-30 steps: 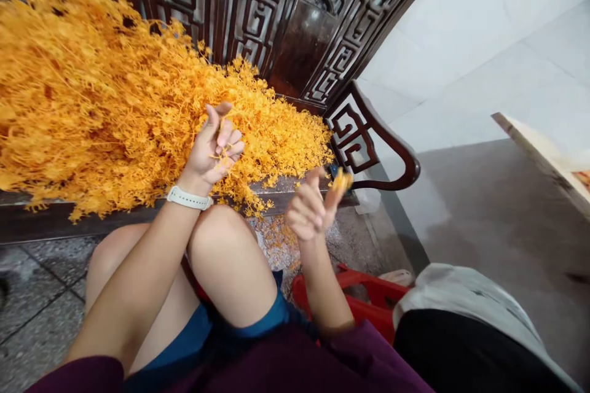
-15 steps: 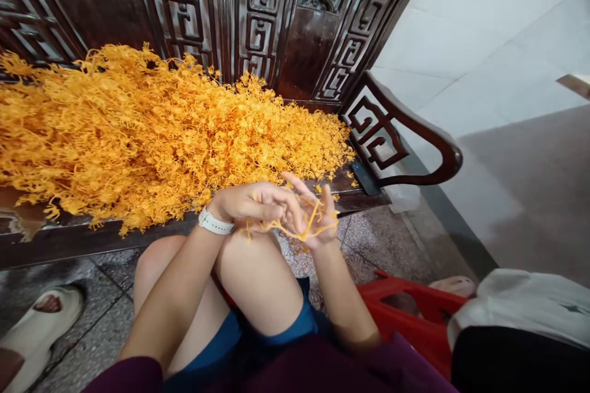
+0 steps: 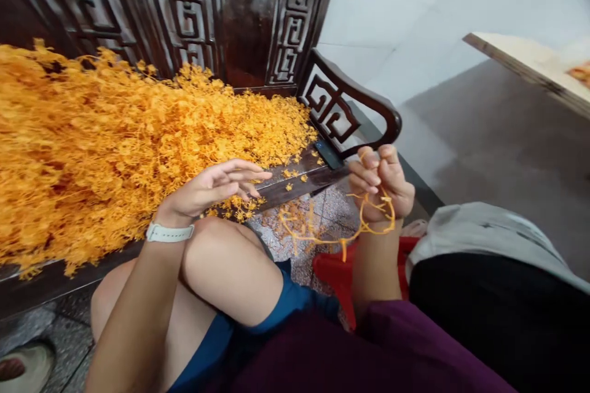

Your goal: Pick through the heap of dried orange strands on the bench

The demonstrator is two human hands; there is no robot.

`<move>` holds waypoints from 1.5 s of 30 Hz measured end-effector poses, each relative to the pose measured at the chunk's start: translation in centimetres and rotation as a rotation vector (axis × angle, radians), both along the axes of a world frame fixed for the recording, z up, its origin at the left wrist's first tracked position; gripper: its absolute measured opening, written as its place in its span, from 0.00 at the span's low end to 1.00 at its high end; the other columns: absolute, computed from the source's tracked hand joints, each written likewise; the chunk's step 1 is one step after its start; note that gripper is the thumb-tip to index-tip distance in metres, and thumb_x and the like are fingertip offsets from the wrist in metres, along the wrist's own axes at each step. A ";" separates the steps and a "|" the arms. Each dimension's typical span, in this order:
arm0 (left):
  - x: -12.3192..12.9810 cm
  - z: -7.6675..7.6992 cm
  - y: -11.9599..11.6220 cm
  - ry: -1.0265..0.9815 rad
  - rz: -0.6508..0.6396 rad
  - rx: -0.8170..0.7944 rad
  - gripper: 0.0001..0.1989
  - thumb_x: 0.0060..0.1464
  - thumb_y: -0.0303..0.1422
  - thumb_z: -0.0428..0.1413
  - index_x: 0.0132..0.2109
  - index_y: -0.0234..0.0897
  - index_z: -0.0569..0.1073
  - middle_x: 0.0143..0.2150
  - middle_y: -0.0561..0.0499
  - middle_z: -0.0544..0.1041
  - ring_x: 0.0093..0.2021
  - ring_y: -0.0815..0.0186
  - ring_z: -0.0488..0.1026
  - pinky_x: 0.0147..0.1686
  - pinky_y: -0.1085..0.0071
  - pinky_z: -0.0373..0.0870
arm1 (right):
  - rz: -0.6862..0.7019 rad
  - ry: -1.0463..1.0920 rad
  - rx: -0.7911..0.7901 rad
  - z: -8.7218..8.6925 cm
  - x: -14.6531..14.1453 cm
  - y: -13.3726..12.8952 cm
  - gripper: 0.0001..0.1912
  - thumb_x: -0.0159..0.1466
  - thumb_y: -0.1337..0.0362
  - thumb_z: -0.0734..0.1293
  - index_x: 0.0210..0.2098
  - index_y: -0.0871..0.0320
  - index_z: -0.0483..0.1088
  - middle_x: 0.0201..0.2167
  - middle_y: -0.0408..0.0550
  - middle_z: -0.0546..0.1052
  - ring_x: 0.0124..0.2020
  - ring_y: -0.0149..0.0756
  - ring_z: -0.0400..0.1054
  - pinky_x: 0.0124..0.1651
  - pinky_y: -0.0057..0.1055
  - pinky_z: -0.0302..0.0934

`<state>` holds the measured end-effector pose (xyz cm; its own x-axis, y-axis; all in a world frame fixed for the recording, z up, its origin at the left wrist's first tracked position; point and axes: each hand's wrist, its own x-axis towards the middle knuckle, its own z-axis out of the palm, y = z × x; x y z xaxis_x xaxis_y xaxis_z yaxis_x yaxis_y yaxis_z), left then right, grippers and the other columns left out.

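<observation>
My right hand [image 3: 385, 184] is raised at the right, its fingers pinched on one end of a thin orange plastic stem [image 3: 318, 239]. From that grip the stem loops below the palm and trails leftward in the air, with short side prongs along it. My left hand [image 3: 209, 190], with a white watch [image 3: 169, 233] at the wrist, is held above my knee, fingers stretched out and nothing in them. Behind it spreads a large heap of orange plastic flower-like sprigs [image 3: 106, 141], with a few loose bits near its right end.
The heap lies on a dark carved wooden bench [image 3: 246, 43] with an armrest [image 3: 391, 126]. Orange scraps [image 3: 295, 221] litter the speckled floor. A red plastic stool [image 3: 338, 276] and a white bag [image 3: 479, 227] stand at my right. A wooden board [image 3: 516, 61] juts in at the upper right.
My hands were close together at the stem; now they are apart. The right hand has moved right and up with the stem, and the left hand has opened. The view has swung right.
</observation>
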<state>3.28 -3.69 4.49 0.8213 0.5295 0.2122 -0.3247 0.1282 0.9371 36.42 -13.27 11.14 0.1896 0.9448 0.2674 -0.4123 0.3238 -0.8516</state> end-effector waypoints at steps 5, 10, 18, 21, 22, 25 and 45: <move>0.7 -0.2 -0.2 0.157 0.124 -0.037 0.17 0.69 0.36 0.57 0.62 0.41 0.74 0.62 0.40 0.80 0.51 0.62 0.81 0.53 0.69 0.77 | -0.338 -0.317 -0.088 -5.5 5.8 -1.4 0.14 0.63 0.58 0.66 0.49 0.42 0.72 0.44 0.45 0.74 0.25 0.30 0.60 0.28 0.29 0.62; 0.5 -0.7 0.3 0.329 0.213 -0.011 0.18 0.68 0.40 0.58 0.60 0.41 0.75 0.59 0.41 0.81 0.49 0.64 0.81 0.50 0.71 0.78 | -0.347 -1.212 -0.771 -13.4 7.0 -3.4 0.23 0.66 0.55 0.64 0.57 0.60 0.70 0.51 0.62 0.78 0.50 0.51 0.73 0.51 0.43 0.66; -0.5 -1.6 2.5 0.604 0.639 0.134 0.17 0.59 0.43 0.65 0.50 0.38 0.79 0.43 0.44 0.84 0.29 0.70 0.76 0.21 0.77 0.64 | 0.278 -1.372 -0.544 -17.0 2.4 -3.2 0.06 0.68 0.65 0.66 0.35 0.57 0.74 0.35 0.49 0.80 0.40 0.39 0.72 0.49 0.33 0.61; -0.2 -1.4 2.8 0.505 0.797 0.137 0.12 0.59 0.40 0.65 0.46 0.39 0.79 0.38 0.47 0.83 0.24 0.74 0.69 0.18 0.78 0.59 | 0.281 -1.269 -0.324 -17.0 -2.9 -1.7 0.12 0.74 0.55 0.63 0.40 0.56 0.73 0.41 0.50 0.80 0.46 0.41 0.72 0.52 0.35 0.61; 0.0 -1.3 2.8 0.494 0.835 0.140 0.11 0.59 0.39 0.65 0.45 0.39 0.78 0.37 0.48 0.82 0.23 0.75 0.68 0.18 0.78 0.58 | 0.244 -1.224 -0.269 -17.1 -4.6 -1.2 0.13 0.73 0.52 0.64 0.44 0.56 0.72 0.40 0.50 0.79 0.45 0.42 0.72 0.50 0.36 0.62; 0.5 -1.4 2.9 0.529 0.889 0.159 0.10 0.59 0.39 0.65 0.45 0.39 0.78 0.31 0.52 0.79 0.20 0.76 0.63 0.17 0.77 0.55 | 0.134 -1.237 -0.230 -18.0 -8.7 0.0 0.19 0.71 0.52 0.68 0.55 0.57 0.69 0.41 0.54 0.80 0.44 0.47 0.71 0.46 0.38 0.62; 0.3 -4.4 3.6 1.013 0.632 0.832 0.20 0.69 0.43 0.53 0.60 0.38 0.73 0.51 0.41 0.76 0.54 0.53 0.72 0.58 0.54 0.68 | -0.105 -1.068 -0.300 -17.6 -6.8 8.2 0.16 0.71 0.50 0.64 0.47 0.56 0.72 0.27 0.42 0.73 0.26 0.36 0.65 0.33 0.31 0.55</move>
<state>3.54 -0.07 0.13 0.4833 0.8678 0.1151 0.7122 -0.4662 0.5249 29.63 -5.07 -6.50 0.0815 0.9912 0.1044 0.5965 0.0354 -0.8018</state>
